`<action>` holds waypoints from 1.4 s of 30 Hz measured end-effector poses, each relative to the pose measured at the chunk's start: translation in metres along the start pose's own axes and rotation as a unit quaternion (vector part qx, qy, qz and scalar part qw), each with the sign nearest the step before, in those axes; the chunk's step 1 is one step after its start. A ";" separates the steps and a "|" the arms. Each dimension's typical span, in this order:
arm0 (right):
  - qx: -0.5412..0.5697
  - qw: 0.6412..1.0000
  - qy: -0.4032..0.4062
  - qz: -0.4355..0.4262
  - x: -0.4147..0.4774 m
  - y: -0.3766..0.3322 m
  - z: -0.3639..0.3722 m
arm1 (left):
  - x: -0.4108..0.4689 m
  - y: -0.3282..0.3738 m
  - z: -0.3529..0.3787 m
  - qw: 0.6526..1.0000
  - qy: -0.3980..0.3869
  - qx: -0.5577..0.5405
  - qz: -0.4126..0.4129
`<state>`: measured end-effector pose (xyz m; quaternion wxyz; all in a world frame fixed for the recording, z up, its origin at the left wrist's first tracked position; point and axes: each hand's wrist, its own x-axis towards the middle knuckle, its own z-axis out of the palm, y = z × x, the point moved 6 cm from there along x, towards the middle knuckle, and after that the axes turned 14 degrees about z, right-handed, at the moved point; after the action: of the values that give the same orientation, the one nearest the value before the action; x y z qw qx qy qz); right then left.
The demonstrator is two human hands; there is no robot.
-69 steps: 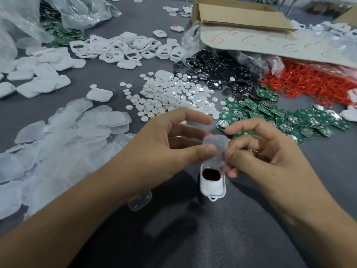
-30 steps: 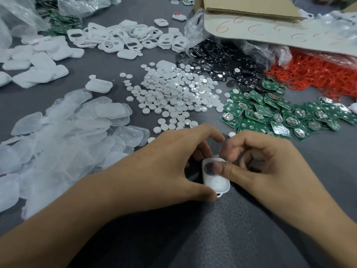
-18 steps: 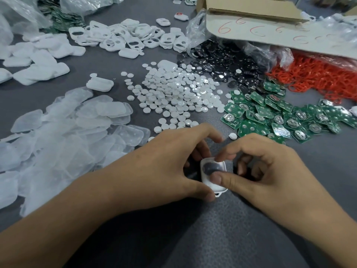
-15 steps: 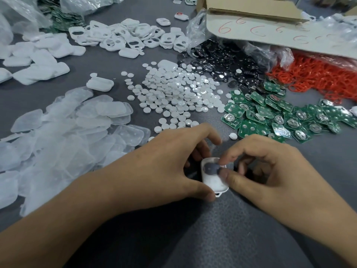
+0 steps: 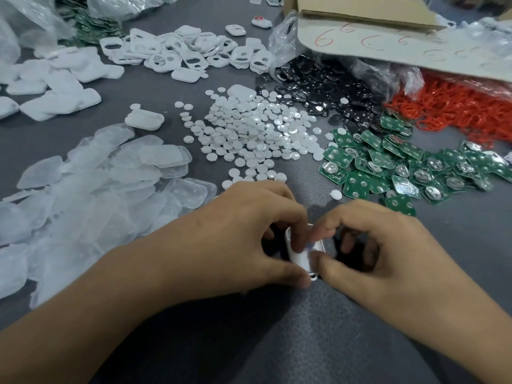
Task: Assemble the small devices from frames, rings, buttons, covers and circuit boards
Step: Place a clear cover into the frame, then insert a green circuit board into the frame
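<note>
On the table, left hand and right hand pinch the device (between them).

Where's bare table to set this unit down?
Bare table runs along the near edge below the unit, and right of the right hand below the circuit boards. A strip separates the translucent covers from the white frames. Buttons, boards and red rings crowd the far middle.

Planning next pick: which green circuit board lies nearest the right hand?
The frontmost circuit board, lowest in view, just beyond the right hand's knuckles.
</note>
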<state>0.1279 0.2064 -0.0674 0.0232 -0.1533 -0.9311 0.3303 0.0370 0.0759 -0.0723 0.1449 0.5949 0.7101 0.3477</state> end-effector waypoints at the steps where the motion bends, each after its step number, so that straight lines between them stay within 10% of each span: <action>1: 0.005 1.000 -0.002 0.000 0.000 0.000 0.000 | 0.000 0.000 0.000 1.000 -0.002 0.002 0.002; 5: 0.177 0.983 0.027 0.052 0.007 0.015 -0.016 | -0.001 -0.004 0.000 1.000 -0.002 0.020 0.003; 9: -0.030 0.970 0.197 0.142 0.014 0.047 -0.047 | -0.001 -0.007 -0.001 0.999 0.009 -0.035 -0.031; 15: -0.109 0.964 0.194 0.149 0.024 0.044 -0.038 | 0.032 0.008 0.001 0.993 0.112 -0.018 -0.041; 21: -0.107 0.967 0.202 0.111 0.030 0.047 -0.032 | 0.103 0.003 0.009 0.994 0.028 0.065 -0.085; 28: -0.013 0.961 0.263 0.083 0.031 0.053 -0.043 | 0.115 -0.007 0.001 0.993 0.047 -0.104 -0.042; 34: 0.349 0.920 0.159 0.080 0.029 0.042 -0.040 | 0.089 -0.005 -0.017 0.970 0.103 -0.217 -0.038; 42: 0.478 0.876 -0.025 0.061 0.036 0.009 -0.017 | 0.027 -0.017 -0.024 0.934 0.134 -0.317 -0.093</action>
<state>0.0980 0.2341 -0.0617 0.0503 -0.1717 -0.6485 0.7399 0.0029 0.0931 -0.0607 0.2610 0.3974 0.6278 0.6163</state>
